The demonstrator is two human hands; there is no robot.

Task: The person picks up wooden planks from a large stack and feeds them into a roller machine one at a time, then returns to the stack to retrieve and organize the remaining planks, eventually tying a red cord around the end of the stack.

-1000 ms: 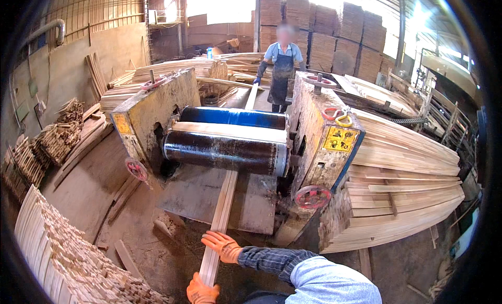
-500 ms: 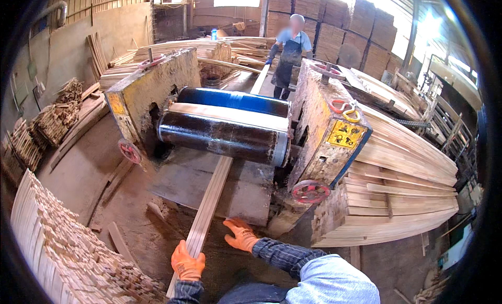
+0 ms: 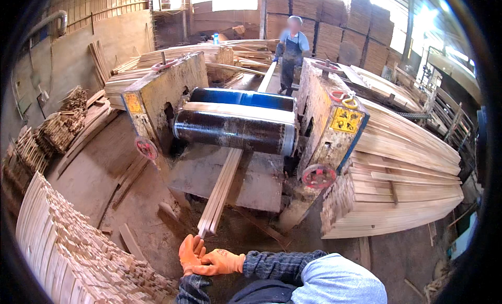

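Wooden strips [image 3: 221, 191] have slid forward, their near end now at the partly curled left hand [image 3: 191, 253] and their far part over the metal plate [image 3: 261, 179], toward the dark roller [image 3: 235, 130]. The right hand [image 3: 224, 262], fingers bent, has come against the left; whether the hands grip any strip, I cannot tell.

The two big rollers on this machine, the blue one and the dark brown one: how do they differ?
Colour: the blue roller is blue; the dark brown roller is brown to nearly black.
Place: the blue roller sits farther back; the dark brown roller is nearer the gloved hands.
Visible face: the blue roller shows a narrower strip than the dark brown roller.
Both look shiny and lie crosswise in the machine.
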